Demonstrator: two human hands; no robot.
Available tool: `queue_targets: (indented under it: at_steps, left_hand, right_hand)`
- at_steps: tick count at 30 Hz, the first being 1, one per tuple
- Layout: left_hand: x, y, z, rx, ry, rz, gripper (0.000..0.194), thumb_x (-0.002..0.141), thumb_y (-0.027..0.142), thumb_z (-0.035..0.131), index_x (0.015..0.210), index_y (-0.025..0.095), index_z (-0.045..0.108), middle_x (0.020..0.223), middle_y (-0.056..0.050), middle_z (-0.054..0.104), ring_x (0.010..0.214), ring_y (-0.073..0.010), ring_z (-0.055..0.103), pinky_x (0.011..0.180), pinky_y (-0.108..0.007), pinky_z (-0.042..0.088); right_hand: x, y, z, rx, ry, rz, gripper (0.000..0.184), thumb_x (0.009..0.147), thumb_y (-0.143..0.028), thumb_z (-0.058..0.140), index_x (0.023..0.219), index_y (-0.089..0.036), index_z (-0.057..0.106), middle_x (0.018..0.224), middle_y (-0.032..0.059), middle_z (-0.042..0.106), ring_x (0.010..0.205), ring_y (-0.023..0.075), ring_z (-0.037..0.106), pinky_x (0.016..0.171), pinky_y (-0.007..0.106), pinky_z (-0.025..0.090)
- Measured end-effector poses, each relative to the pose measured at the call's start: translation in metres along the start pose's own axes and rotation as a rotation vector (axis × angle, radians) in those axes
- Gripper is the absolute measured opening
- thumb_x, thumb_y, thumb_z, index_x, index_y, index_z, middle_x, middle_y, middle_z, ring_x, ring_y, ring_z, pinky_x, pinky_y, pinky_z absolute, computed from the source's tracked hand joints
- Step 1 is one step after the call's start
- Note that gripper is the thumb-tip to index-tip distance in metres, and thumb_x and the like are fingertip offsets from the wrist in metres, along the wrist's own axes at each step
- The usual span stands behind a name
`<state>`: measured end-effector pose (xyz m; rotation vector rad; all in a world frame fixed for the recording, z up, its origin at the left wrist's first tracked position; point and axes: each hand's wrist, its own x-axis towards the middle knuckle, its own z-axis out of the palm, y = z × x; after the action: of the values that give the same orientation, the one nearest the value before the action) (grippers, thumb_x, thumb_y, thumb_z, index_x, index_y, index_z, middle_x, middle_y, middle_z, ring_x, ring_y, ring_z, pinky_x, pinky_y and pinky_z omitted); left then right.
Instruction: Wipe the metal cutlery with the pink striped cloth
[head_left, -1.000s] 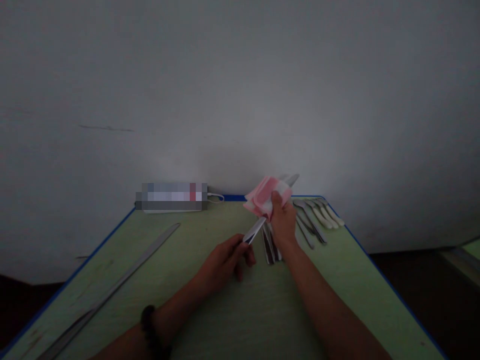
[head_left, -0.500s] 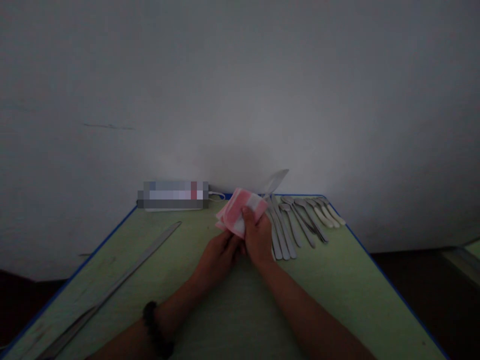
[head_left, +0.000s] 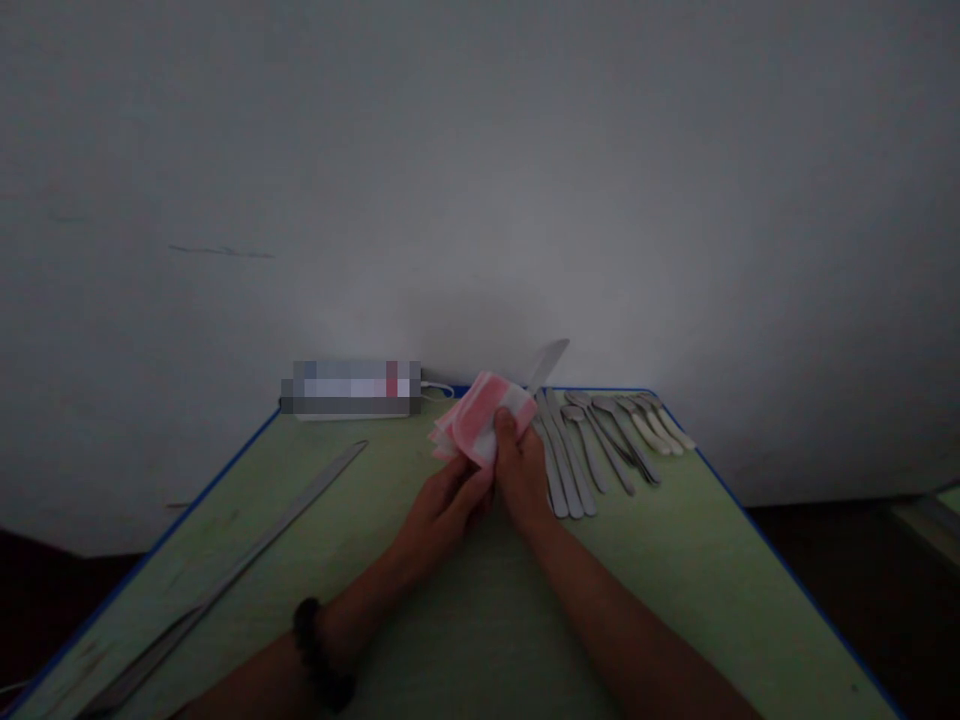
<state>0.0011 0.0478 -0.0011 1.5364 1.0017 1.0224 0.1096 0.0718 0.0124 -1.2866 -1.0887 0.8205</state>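
Mid-frame, the right hand pinched a pink-and-white striped cloth; the left hand curled beneath it

No legible text, brands, numbers or signs in view. Box at back left: face pixelated, patches of grey, pale and one reddish, any lettering on it unreadable. Wall: thin dark scratch-like line on the left side, doesn't read as a character.
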Motion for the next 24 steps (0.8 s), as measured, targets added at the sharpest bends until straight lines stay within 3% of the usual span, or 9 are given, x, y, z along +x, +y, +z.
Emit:
queue_targets:
  at_steps: [5, 12, 18, 24]
  left_hand:
    - [0.006, 0.002, 0.000, 0.097, 0.100, -0.062, 0.038, 0.087, 0.049, 0.046, 0.065, 0.018, 0.049, 0.052, 0.005, 0.046, 0.046, -0.0094, 0.041, 0.046, -0.021, 0.032]
    - [0.009, 0.002, -0.003, 0.134, 0.112, -0.112, 0.042, 0.085, 0.053, 0.043, 0.065, 0.018, 0.052, 0.052, 0.006, 0.044, 0.046, -0.0102, 0.040, 0.045, -0.022, 0.030]
    - [0.005, 0.003, -0.001, 0.249, 0.003, 0.027, 0.037, 0.090, 0.046, 0.039, 0.067, 0.018, 0.049, 0.057, 0.006, 0.043, 0.052, -0.0105, 0.040, 0.050, -0.022, 0.032]
    - [-0.004, 0.005, -0.001, 0.236, -0.185, 0.020, 0.039, 0.092, 0.044, 0.038, 0.064, 0.018, 0.045, 0.057, 0.006, 0.041, 0.051, -0.0090, 0.039, 0.049, -0.021, 0.030]
  right_hand:
    - [0.000, 0.004, 0.002, -0.011, 0.008, -0.030, 0.042, 0.085, -0.051, 0.045, 0.063, -0.017, 0.053, 0.056, -0.0006, 0.051, 0.051, 0.0110, 0.043, 0.045, 0.023, 0.029]
    - [-0.002, 0.010, 0.005, -0.140, -0.019, -0.058, 0.049, 0.087, -0.055, 0.039, 0.056, -0.019, 0.051, 0.049, 0.0002, 0.048, 0.047, 0.0134, 0.044, 0.045, 0.027, 0.027]
    - [0.012, -0.001, -0.010, -0.151, 0.026, -0.047, 0.054, 0.086, -0.059, 0.035, 0.052, -0.020, 0.045, 0.047, 0.0005, 0.046, 0.046, 0.0134, 0.041, 0.044, 0.027, 0.024]
    - [0.043, 0.000, -0.038, 0.025, 0.243, -0.026, 0.052, 0.081, -0.063, 0.042, 0.056, -0.018, 0.048, 0.048, -0.0028, 0.042, 0.046, 0.0110, 0.037, 0.044, 0.025, 0.027]
